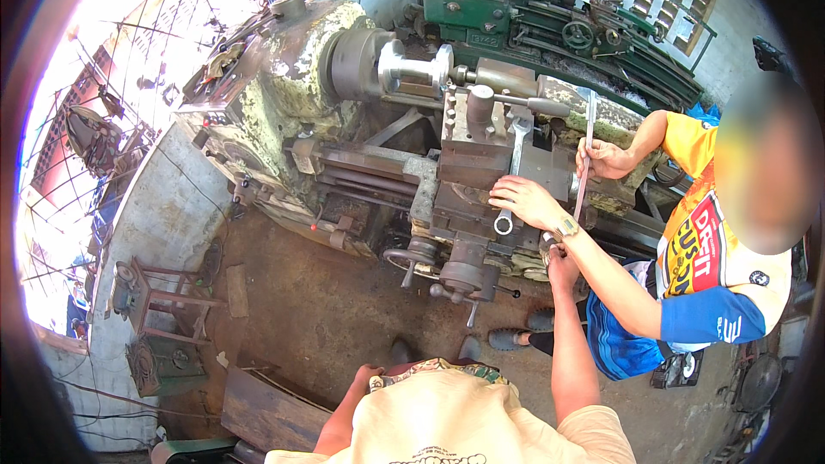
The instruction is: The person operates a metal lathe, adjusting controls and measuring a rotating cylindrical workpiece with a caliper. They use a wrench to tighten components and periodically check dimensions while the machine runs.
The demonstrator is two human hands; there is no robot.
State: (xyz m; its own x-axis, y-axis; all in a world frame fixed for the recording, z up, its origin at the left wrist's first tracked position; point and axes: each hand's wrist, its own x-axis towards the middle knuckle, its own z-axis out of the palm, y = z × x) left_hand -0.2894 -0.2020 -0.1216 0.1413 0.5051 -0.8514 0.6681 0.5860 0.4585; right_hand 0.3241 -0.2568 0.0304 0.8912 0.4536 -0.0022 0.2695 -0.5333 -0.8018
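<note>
My right hand (563, 268) reaches to the near right side of the lathe carriage (468, 198). Its fingers are closed at a small dark part there that I cannot make out. By my waist is my left hand (368, 375), its fingers mostly hidden. On the carriage lies a long combination wrench (516, 159), beside the tool post (479, 107). A co-worker's hand (528, 202) rests over the wrench's lower part. The same person's other hand (604, 159) grips a long slim metal bar (590, 125), perhaps a caliper.
A shiny metal workpiece (414, 66) sits at the lathe chuck (357, 64). Handwheels (411, 259) and a lever (473, 314) jut toward me. A green lathe (468, 13) stands behind. At left are a small stand (176, 301) and a board (266, 408). The co-worker stands at right.
</note>
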